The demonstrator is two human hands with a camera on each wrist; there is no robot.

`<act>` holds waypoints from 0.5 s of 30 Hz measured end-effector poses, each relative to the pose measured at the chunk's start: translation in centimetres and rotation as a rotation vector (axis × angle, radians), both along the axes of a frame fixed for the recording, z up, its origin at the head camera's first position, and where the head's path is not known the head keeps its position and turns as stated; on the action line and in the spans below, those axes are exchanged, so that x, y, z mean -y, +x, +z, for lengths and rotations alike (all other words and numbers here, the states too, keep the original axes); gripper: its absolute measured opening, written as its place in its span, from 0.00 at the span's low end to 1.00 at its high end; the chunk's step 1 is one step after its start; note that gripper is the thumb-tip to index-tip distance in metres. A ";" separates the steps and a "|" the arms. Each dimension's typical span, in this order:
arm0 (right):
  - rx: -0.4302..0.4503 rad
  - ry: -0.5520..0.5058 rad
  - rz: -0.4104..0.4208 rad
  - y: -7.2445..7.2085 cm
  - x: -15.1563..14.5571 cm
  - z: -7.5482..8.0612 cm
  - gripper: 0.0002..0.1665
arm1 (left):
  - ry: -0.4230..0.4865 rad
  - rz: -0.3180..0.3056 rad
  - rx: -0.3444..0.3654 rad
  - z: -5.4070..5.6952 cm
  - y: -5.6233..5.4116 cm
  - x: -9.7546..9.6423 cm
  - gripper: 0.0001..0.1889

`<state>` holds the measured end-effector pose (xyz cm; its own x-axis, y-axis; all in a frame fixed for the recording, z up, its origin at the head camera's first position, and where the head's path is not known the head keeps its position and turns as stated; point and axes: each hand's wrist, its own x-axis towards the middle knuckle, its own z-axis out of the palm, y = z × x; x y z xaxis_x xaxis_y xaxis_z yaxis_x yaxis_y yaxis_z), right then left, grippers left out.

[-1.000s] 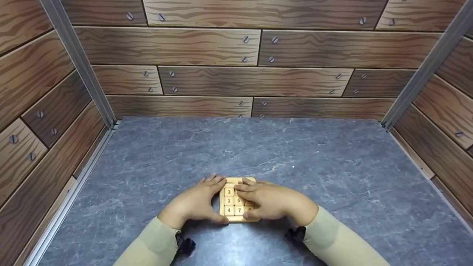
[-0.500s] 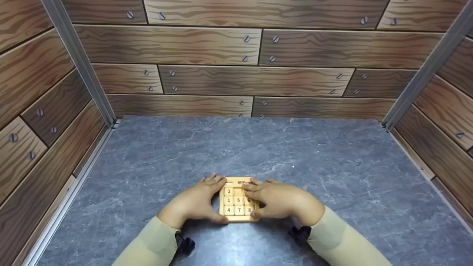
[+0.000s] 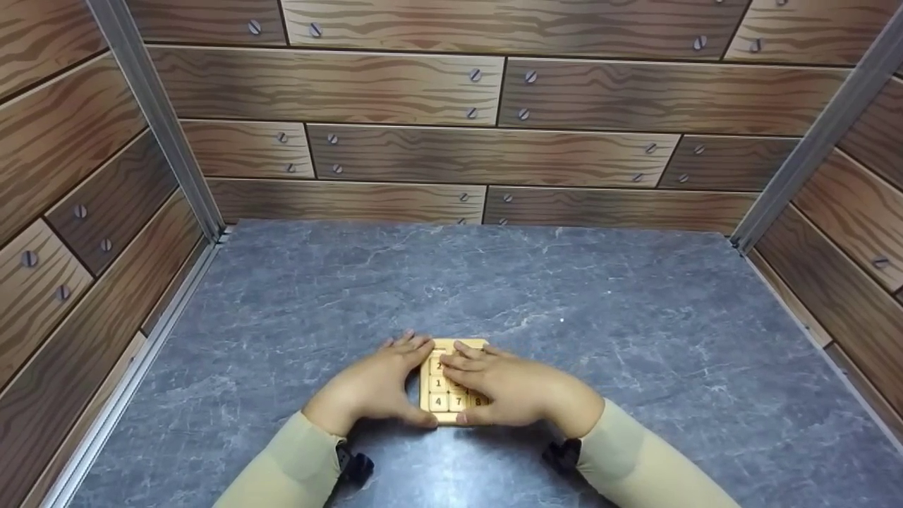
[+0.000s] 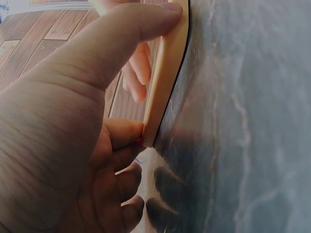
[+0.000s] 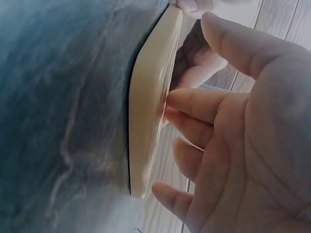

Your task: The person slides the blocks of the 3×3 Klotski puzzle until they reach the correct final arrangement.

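Observation:
A small wooden sliding number puzzle lies flat near the table's front, its numbered square tiles set in a pale frame. My left hand holds its left side, thumb at the near corner and index finger at the far corner; the left wrist view shows that thumb on the frame's edge. Over the right part of the puzzle reaches my right hand, hiding several tiles. In the right wrist view its index and middle fingertips touch the tile face, while the thumb stands apart from it.
Grey marbled tabletop surrounds the puzzle. Wood-plank-patterned walls enclose the back and both sides, with metal posts at the corners. A dark wrist device sits on each sleeve.
My right hand first drew back to the right, uncovering a gap in the top row, then moved left over the upper tiles again. The left hand keeps its hold.

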<state>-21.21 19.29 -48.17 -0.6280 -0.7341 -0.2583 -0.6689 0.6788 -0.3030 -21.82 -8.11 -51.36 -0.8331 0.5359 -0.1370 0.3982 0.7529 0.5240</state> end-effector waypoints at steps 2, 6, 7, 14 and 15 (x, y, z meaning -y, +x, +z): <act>0.006 -0.002 -0.006 0.0 -0.1 0.0 0.50 | 0.004 -0.005 -0.001 0.0 0.0 0.0 0.71; 0.020 -0.002 -0.024 -0.1 -0.2 0.3 0.50 | 0.007 -0.013 -0.005 0.1 0.0 0.0 0.71; 0.024 0.000 -0.031 -0.1 -0.2 0.4 0.50 | 0.006 -0.014 -0.008 0.1 0.0 0.0 0.71; 0.044 0.035 -0.078 0.0 -0.6 1.2 0.46 | -0.006 -0.018 -0.013 0.2 0.1 0.0 0.71; 0.041 0.040 -0.084 0.0 -0.7 1.4 0.46 | -0.007 -0.017 -0.013 0.2 0.1 0.0 0.71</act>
<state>-21.20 19.95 -46.82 -0.6750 -0.6679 -0.3135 -0.5969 0.7441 -0.3001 -21.72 -8.14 -51.13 -0.8255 0.5493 -0.1299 0.4178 0.7494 0.5137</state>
